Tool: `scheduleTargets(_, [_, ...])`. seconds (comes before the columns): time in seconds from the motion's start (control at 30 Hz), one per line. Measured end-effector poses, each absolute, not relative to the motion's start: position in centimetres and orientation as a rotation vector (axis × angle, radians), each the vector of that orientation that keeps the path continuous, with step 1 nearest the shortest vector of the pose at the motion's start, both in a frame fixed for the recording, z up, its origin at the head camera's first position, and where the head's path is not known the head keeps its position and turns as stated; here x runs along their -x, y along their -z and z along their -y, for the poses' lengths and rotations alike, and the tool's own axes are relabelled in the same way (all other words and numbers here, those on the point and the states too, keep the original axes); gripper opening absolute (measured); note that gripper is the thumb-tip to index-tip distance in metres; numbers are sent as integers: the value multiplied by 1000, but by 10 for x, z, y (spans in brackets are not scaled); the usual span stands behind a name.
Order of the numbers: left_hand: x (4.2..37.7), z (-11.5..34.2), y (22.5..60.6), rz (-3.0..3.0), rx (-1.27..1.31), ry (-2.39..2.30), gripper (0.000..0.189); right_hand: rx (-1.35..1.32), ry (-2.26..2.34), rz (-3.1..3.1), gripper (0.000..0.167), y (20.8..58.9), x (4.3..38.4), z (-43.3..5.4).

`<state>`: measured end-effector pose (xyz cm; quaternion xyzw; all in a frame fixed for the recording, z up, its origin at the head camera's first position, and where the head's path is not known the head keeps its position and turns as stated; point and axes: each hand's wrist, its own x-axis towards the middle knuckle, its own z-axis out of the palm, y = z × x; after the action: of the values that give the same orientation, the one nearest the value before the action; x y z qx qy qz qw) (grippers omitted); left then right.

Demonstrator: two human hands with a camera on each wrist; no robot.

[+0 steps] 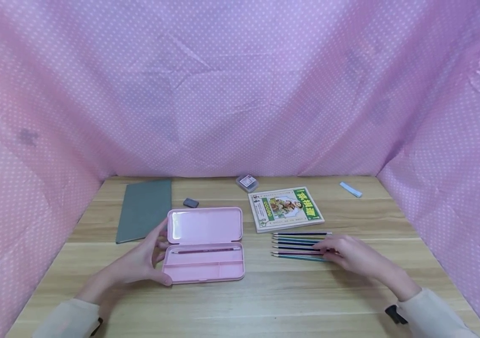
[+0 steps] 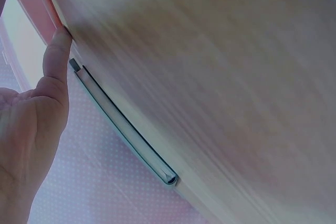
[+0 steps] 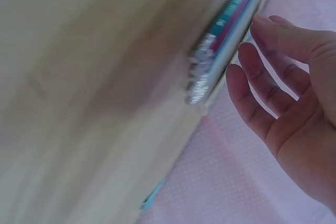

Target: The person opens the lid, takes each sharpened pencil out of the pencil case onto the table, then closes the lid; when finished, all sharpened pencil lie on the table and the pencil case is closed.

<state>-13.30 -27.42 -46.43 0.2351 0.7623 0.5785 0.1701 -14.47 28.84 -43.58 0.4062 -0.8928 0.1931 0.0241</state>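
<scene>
A pink pencil case [image 1: 203,277] lies opened flat on the table, its lid [image 1: 210,225] tipped back. One dark red pencil [image 1: 206,251] lies in its long rear compartment. At the case's left side, my left hand [image 1: 140,260] holds it, thumb at the front corner and fingers by the hinge and lid. Several pencils [image 1: 294,243] lie side by side to the right, tips pointing left. Over their right ends is my right hand [image 1: 351,253], fingers loosely bent. In the right wrist view its fingertips [image 3: 252,56] are beside the pencils, with none seen held.
A grey-green book [image 1: 144,209] lies at the left and a dark eraser [image 1: 191,203] behind the case. An illustrated book [image 1: 286,209] sits behind the pencils, with a small clear box [image 1: 247,183] beyond it. A light blue strip [image 1: 350,189] lies far right. Pink dotted cloth [image 1: 240,94] surrounds the table.
</scene>
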Motion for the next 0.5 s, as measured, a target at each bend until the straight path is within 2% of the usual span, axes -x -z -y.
scheduleTargets(0.23, [135,274,465,-2158,-657,-1640,153,-1301,-621,2750,25,418,155,-269])
scheduleTargets(0.5, [132,274,465,-2157,-677,-1647,153,-1398,-517,2715,30,401,163,-226])
